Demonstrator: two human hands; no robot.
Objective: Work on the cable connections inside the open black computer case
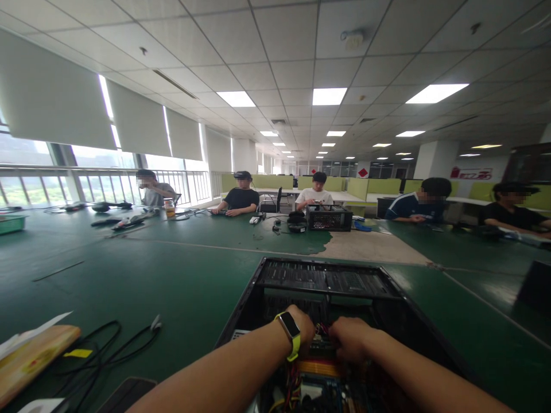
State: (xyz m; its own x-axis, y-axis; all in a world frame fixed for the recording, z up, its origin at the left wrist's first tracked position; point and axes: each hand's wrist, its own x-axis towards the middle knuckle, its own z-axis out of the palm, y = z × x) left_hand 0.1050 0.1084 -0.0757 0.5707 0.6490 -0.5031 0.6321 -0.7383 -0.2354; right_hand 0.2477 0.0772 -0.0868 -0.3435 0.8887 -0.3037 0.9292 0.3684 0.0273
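Computer case (318, 278) surrounds both hands (304, 326) (348, 337), grip unclear near wires (319, 329), black cables (99, 360) lying left.

Daylight from windows (101, 159) at left, lit ceiling panels (329, 96), dim foreground, case (321, 276) interior in shadow, faint sheen on table (172, 275), soft detail, stretched edges

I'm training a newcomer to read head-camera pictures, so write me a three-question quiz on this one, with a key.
1. What colour is the watch strap?
2. True or false: both hands rest on the tabletop, away from the case.
3. Fill in: in the picture, loose black cables lie to the ____ of the open computer case.

Key: 1. Yellow-green. 2. False: left hand and right hand are at the case. 3. Left.
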